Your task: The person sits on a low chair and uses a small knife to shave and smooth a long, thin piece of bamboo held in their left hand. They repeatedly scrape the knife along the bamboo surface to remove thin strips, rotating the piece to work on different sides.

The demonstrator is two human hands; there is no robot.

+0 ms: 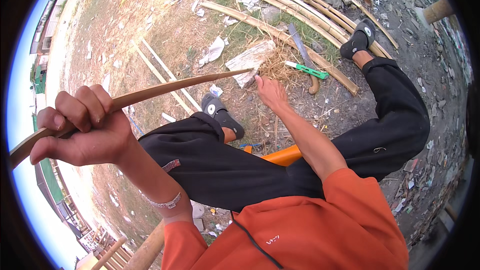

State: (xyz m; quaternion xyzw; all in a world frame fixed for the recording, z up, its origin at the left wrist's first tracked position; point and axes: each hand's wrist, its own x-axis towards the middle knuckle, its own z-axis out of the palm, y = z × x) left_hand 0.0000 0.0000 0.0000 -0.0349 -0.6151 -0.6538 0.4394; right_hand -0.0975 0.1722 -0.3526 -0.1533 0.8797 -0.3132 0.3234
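Observation:
A long, narrow bamboo strip (175, 84) slants across the view from the left edge to the middle. My left hand (90, 125) is wrapped round its near part, raised at the left. At the strip's far tip is my right hand (271, 93), its fingers curled and thumb pointing up; what they pinch is too small to make out. Just beyond lies a pale, rough block (250, 62) on the ground. Right of it are a green cutter knife (307, 69) and a machete (300, 45) with a curved wooden handle, both lying on straw.
Split bamboo lengths (315, 17) lie in a bundle by my right foot (359, 39). Two thin pale strips (162, 72) rest beyond my left foot (222, 115). Something orange (282, 156) shows between my legs. A thick pole (437, 11) stands at the far right. Litter dots the dirt.

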